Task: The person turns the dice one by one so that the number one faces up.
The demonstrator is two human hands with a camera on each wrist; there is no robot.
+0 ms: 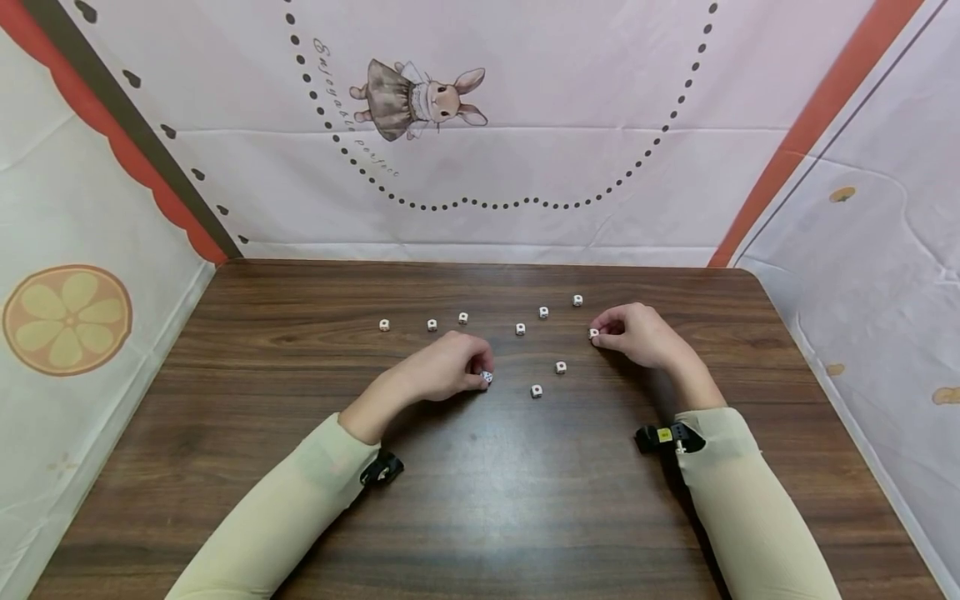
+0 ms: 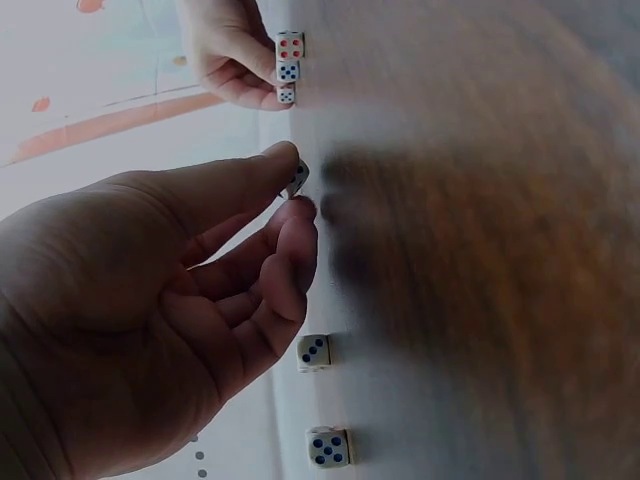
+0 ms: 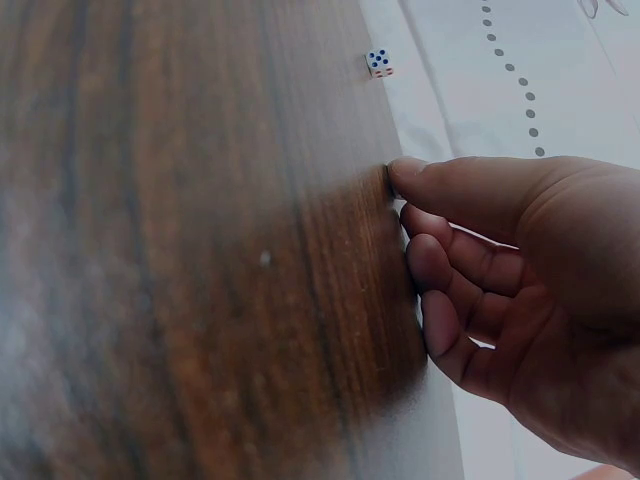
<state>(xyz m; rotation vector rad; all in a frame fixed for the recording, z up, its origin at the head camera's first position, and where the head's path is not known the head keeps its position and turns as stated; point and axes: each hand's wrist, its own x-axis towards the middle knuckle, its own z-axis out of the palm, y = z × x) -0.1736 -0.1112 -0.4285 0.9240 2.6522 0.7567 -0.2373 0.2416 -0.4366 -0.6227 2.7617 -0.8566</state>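
Observation:
Between thumb and fingertips my left hand (image 1: 448, 368) pinches a white die (image 1: 487, 377), just left of the middle of the table. In the left wrist view this die (image 2: 297, 178) shows tilted, with dark pips. Farther right, my right hand (image 1: 639, 335) has its thumb and finger around another white die (image 1: 594, 333) at the tabletop. That die is hidden behind the thumb (image 3: 410, 178) in the right wrist view. Two dice lie between the hands: one upper die (image 1: 561, 367) and one lower die (image 1: 536, 391).
More dice sit toward the back of the brown wooden table (image 1: 480, 517): a far-left die (image 1: 384, 325), its neighbour (image 1: 432, 325), a third die (image 1: 463, 317), and several more rightward, including a die (image 1: 577, 300) near the right hand. Printed cloth (image 1: 570, 75) hangs behind.

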